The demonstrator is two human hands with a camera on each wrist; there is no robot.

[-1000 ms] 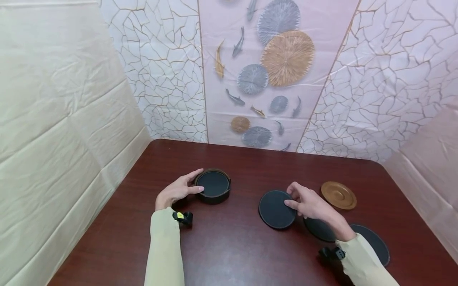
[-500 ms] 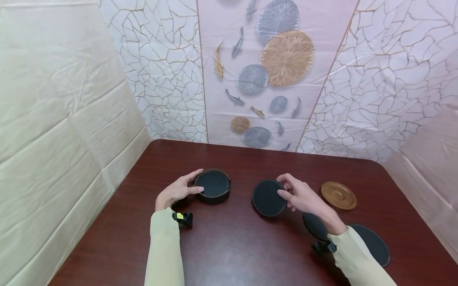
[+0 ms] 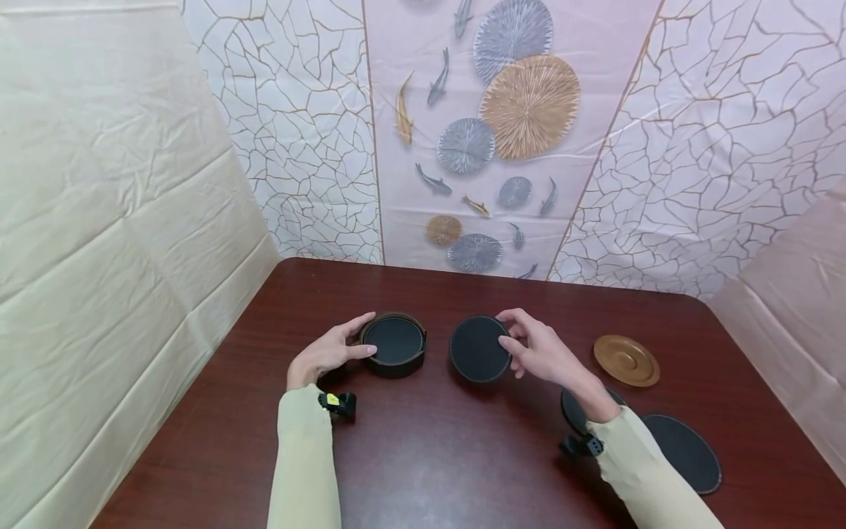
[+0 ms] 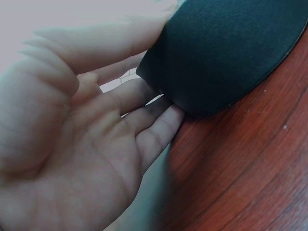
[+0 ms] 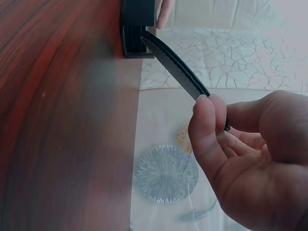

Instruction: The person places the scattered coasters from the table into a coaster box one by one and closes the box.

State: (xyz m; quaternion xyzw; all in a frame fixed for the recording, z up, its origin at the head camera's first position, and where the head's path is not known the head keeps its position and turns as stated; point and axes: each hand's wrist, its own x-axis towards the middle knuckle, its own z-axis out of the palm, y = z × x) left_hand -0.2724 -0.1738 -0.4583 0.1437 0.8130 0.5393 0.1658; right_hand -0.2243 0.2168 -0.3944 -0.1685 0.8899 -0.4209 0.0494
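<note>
In the head view, my left hand [image 3: 327, 354] holds a round black coaster holder [image 3: 399, 369] by its left side, thumb at the near rim and fingers round the back. A dark disc [image 3: 394, 339] lies inside it. The left wrist view has the holder's curved dark wall [image 4: 226, 57] between thumb and fingers. To the right of the holder, my right hand [image 3: 545, 354] pinches a round black coaster [image 3: 477, 349] by its right edge. Seen edge-on in the right wrist view, this stitched coaster [image 5: 175, 66] is tilted and raised off the table, pointing toward the holder [image 5: 137, 14].
A brown wooden saucer-like disc [image 3: 626, 361] lies at the right of the dark red table [image 3: 410, 470]. Two more black coasters lie nearer: one [image 3: 573, 411] partly behind my right wrist, another [image 3: 686, 453] beside the sleeve. A patterned cloth hangs behind the table.
My right hand has lifted its coaster and carried it left and away from me, closer to the holder. The left hand has stayed in place on the holder.
</note>
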